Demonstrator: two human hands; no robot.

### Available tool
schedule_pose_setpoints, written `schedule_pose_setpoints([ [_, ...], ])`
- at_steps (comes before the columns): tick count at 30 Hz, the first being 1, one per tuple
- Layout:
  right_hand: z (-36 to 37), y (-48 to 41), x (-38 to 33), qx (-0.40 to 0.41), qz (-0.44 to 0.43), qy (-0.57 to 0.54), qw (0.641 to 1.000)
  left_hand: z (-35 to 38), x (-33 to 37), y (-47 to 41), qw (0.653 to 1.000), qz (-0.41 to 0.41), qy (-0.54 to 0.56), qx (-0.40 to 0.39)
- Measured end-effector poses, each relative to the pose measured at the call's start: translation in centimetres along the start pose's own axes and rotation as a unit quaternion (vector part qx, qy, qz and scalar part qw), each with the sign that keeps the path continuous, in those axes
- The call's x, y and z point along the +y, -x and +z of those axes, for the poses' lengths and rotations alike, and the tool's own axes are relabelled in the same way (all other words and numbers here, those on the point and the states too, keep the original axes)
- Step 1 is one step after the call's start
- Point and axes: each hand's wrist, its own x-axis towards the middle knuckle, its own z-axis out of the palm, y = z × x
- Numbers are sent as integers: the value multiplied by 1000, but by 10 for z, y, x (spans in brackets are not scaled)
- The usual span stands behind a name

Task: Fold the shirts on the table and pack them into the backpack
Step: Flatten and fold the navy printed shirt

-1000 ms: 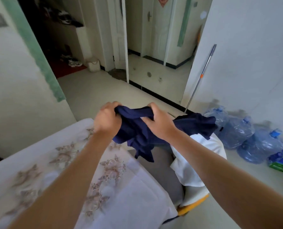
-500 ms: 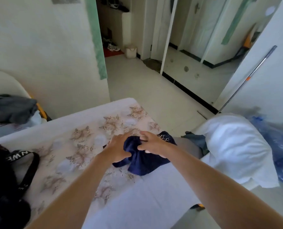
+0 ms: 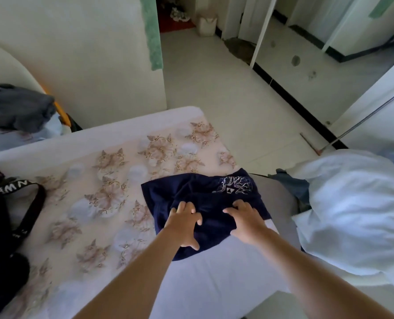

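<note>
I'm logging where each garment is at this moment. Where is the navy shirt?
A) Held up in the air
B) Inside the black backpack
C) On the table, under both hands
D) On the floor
C: the navy shirt lies on the table, with the left hand and the right hand resting on it.
</note>
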Motion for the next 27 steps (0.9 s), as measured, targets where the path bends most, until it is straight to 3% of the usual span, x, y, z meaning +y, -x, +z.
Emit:
schedule_pose_setpoints([
  [3,0,-14,3,27,-25,2,999,4,-6,-7,997,3,-73,31],
  [5,-4,-20,0,18,-45,7,999,5,-14,-11,997,12,-60,50],
  [9,-27,-22,-22,19,0,-125,992,-7,-34,-3,978,-47,191,74],
  [11,-38,-24,-38,15,4,-135,991,-18,-50,6,971,-60,225,52],
  [16,-45,-11,-99,-80,-44,-170,981,-42,-77,50,984,3,143,-105],
  [19,-39,6,-136,-207,-90,-178,958,-29,-80,73,929,-92,204,-296],
  [21,-38,13,-149,-274,-90,-187,939,-22,-80,78,910,-108,229,-329],
  [23,-39,12,-149,-228,-87,-186,952,-22,-82,72,945,-71,226,-225],
  [25,-41,3,-137,-96,-70,-164,979,-22,-83,63,976,-54,204,-45],
  [27,-41,-9,-116,-15,-38,-161,986,-22,-83,49,969,-73,223,84],
])
